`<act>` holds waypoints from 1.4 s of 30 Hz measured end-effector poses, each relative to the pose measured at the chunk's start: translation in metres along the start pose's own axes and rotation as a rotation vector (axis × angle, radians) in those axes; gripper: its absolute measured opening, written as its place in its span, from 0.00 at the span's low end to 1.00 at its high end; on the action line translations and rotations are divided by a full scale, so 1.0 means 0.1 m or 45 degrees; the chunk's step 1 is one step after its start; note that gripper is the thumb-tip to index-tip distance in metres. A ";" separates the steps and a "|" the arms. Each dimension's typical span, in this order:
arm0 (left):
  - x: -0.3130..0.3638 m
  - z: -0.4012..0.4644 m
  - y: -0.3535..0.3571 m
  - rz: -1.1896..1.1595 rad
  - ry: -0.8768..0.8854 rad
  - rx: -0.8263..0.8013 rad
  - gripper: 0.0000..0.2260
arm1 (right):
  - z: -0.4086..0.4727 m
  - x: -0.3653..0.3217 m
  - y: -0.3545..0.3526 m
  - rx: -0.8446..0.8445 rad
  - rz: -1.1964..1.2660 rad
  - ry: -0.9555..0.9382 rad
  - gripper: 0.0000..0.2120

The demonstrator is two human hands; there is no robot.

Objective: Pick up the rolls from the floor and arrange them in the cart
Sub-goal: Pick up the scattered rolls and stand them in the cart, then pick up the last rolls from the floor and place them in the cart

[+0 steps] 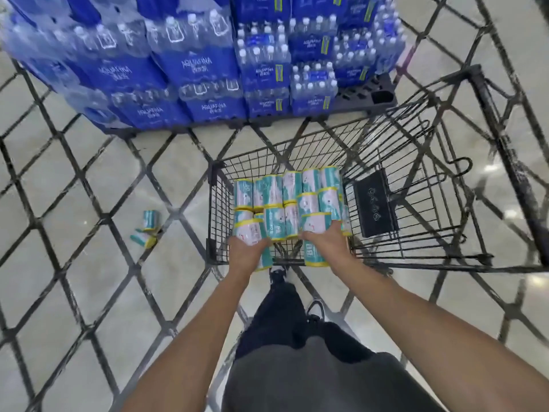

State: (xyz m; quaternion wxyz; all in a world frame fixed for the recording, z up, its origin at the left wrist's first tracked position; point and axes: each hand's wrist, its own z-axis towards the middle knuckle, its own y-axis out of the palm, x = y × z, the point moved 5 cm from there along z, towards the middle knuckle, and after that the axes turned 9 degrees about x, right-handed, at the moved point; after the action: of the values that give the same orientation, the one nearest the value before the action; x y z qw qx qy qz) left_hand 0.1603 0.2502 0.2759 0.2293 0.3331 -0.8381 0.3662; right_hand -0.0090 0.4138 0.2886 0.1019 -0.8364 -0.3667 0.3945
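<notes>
Both hands on teal rolls at the near end of the cart.

The left hand [248, 251] grips a roll [251, 231]; the right hand [322, 243] grips another [315, 223]. Each roll is a teal-and-white wrapped cylinder with yellow end bands. Two rows of packed rolls [285, 191] fill the black wire cart [218, 203]. Two more rolls [148, 228] lie on the tiled floor [89, 188] to the left. Bottled-water packs [190, 66] stand beyond.

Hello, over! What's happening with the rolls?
Both hands, left and right, holding rolls in the cart. Two rolls on floor. Nothing blocking.
</notes>
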 end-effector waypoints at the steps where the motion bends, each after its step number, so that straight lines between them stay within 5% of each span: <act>1: 0.02 0.13 0.06 0.031 -0.018 0.012 0.31 | 0.08 -0.03 0.08 -0.007 -0.013 0.017 0.51; 11: -0.15 1.58 0.78 0.396 -0.148 0.075 0.49 | 1.07 -0.07 1.30 0.209 -0.222 0.156 0.46; 18: -0.44 2.07 1.06 0.571 -0.188 0.067 0.48 | 1.52 0.05 1.82 0.239 -0.469 0.139 0.53; 27: -0.47 2.12 1.02 0.503 -0.120 0.153 0.32 | 1.58 -0.10 1.85 0.292 -0.452 0.171 0.50; 34: -0.30 1.99 0.88 0.522 0.006 0.086 0.30 | 1.32 -0.16 1.66 0.322 -0.477 -0.030 0.41; 42: -0.01 1.46 0.47 0.830 0.366 -0.048 0.29 | 0.69 -0.52 1.31 0.233 -0.766 -0.533 0.25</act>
State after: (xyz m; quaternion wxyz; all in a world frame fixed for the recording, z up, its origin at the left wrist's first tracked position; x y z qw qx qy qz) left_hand 0.1062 0.1624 0.1624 0.2220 -0.0112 -0.8661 0.4477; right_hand -0.0117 0.2764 0.2132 0.2103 -0.5800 -0.5721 0.5405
